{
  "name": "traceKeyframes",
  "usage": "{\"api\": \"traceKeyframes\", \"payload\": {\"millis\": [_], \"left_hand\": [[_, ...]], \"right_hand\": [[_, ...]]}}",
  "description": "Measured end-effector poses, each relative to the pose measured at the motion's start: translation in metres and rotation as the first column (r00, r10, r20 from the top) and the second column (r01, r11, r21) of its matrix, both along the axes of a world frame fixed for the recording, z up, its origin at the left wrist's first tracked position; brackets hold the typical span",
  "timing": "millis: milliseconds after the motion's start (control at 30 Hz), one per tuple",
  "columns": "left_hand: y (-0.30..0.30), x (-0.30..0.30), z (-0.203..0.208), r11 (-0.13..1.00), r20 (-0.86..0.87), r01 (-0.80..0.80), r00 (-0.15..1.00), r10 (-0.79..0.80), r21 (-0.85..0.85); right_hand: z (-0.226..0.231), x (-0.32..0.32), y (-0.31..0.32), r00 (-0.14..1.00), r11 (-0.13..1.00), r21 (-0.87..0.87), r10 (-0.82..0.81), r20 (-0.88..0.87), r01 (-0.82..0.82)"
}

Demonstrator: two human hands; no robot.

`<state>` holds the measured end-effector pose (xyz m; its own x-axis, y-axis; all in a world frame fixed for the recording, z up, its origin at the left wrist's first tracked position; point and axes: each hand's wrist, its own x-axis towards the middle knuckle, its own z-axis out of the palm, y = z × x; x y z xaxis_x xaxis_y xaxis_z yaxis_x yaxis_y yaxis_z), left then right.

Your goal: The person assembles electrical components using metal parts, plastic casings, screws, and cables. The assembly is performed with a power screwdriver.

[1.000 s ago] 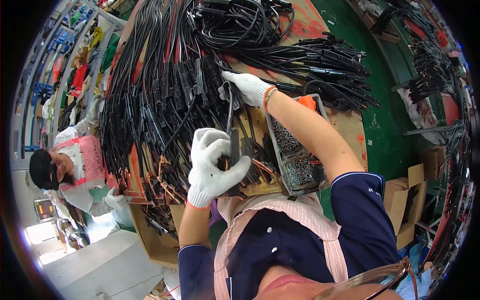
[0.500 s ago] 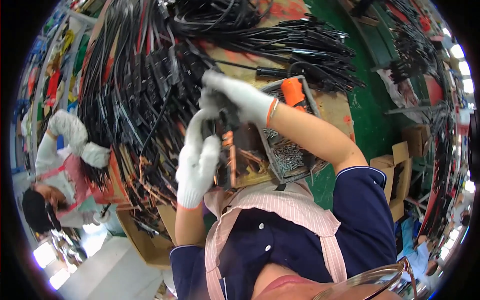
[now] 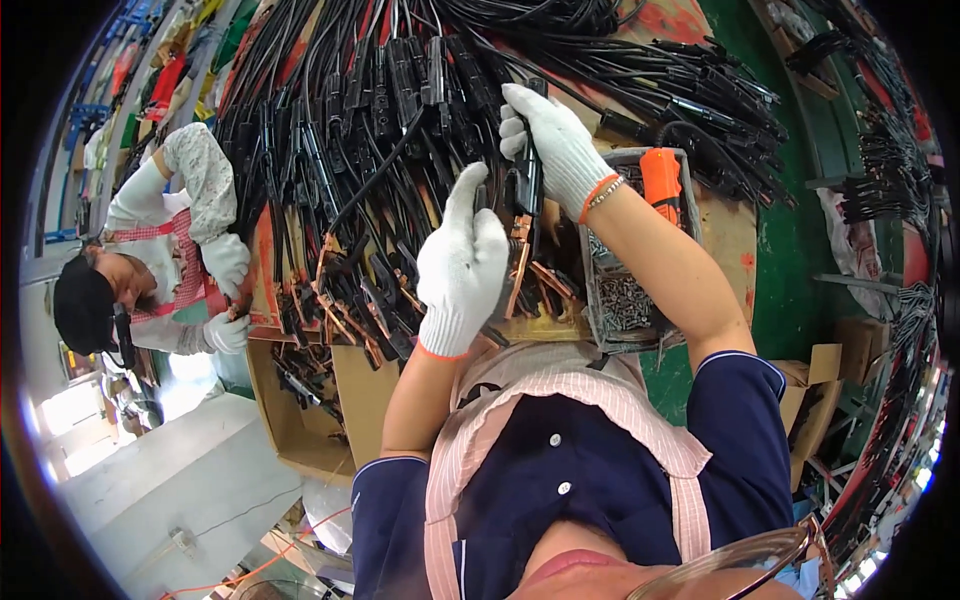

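My right hand [image 3: 552, 135], in a white knit glove, is closed round the black handle of a welding electrode holder [image 3: 527, 185]. The holder stands nearly lengthwise away from me, its copper end [image 3: 517, 255] pointing toward my body. My left hand [image 3: 465, 270], gloved too, is beside it on the left, forefinger stretched up and thumb apart from it. A dark piece [image 3: 482, 197] shows between that finger and thumb; its kind is hidden by the glove. Many similar electrode holders [image 3: 318, 165] with black cables lie heaped beyond and left of my hands.
Right of my hands a grey bin [image 3: 597, 305] holds small screws [image 3: 625, 300] and an orange-and-black tool [image 3: 661, 185]. More holders fan out at the far right [image 3: 720, 125]. A co-worker [image 3: 150, 275] in gloves works at left. Cardboard boxes [image 3: 290, 440] stand by the table.
My hands, close together and blurred before, have drawn apart. The electrode holder now shows clearly in my right hand. The whole view has shifted, with the table lying further right.
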<state>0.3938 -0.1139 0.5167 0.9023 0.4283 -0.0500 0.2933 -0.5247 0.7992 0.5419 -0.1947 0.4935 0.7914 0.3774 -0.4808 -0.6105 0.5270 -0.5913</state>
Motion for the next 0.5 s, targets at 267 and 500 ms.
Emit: {"api": "traceKeyframes", "payload": {"millis": [267,500], "left_hand": [[0.014,0.029,-0.027,0.997,0.466,-0.042,0.882,0.069,-0.068],[0.013,0.027,-0.004,0.988,0.37,-0.001,0.927,0.058,-0.153]], "right_hand": [[0.02,-0.019,0.021,0.931,0.957,-0.24,0.228,0.286,-0.161],[0.023,-0.021,0.015,0.973,0.991,-0.126,0.061,0.222,-0.033]]}}
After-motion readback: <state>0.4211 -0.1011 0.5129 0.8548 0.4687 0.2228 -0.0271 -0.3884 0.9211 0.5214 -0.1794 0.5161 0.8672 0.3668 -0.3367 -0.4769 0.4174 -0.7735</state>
